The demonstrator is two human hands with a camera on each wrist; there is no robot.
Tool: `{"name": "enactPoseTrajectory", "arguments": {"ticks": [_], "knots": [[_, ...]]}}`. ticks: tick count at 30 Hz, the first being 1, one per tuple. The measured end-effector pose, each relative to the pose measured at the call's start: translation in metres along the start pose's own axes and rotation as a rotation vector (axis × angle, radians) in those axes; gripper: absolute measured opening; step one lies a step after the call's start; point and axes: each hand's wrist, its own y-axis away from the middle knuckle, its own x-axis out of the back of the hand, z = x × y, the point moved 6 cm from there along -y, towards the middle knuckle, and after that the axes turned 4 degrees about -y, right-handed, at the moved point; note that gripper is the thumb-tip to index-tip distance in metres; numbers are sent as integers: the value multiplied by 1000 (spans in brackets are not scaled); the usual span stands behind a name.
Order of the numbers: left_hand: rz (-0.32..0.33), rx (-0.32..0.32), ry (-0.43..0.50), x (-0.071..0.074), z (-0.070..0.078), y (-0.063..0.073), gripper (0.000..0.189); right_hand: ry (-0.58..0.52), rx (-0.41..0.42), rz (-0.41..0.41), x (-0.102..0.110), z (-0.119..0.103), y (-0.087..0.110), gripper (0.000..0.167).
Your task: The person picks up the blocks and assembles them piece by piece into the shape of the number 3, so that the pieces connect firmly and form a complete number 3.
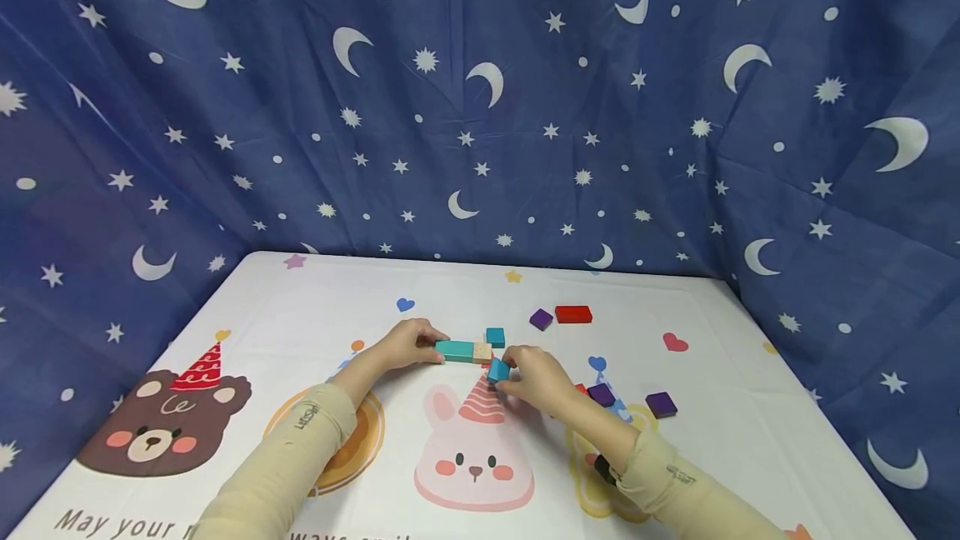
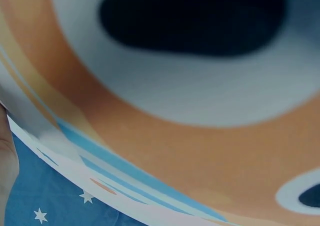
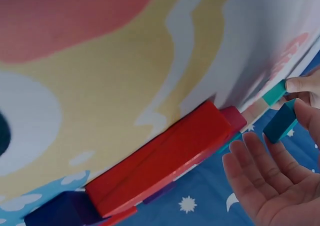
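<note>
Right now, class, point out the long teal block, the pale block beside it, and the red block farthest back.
Long teal block (image 1: 456, 350): head view, middle of its top.
Pale block (image 1: 482, 351): head view, its top face.
Farthest red block (image 1: 573, 312): head view, its top face.

Table (image 1: 712, 340) before curtain (image 1: 517, 23) — blocks (image 1: 573, 314) (several) atop.

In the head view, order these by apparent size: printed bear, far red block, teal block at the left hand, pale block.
Printed bear
Teal block and far red block: too alike to rank
Pale block
</note>
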Motion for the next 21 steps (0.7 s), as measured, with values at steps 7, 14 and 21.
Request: {"name": "enactPoseTrajectory", "arguments": {"ticks": [7, 14, 21], "knots": [[-3, -2, -3, 0, -1, 0, 36, 19, -4, -16, -7, -1, -8, 29], [-2, -3, -6, 0, 0, 1, 36, 73, 1, -17, -11, 0, -14, 34], [-9, -2, -5, 1, 0, 1, 36, 133, 31, -16, -13, 1, -16, 37]]}}
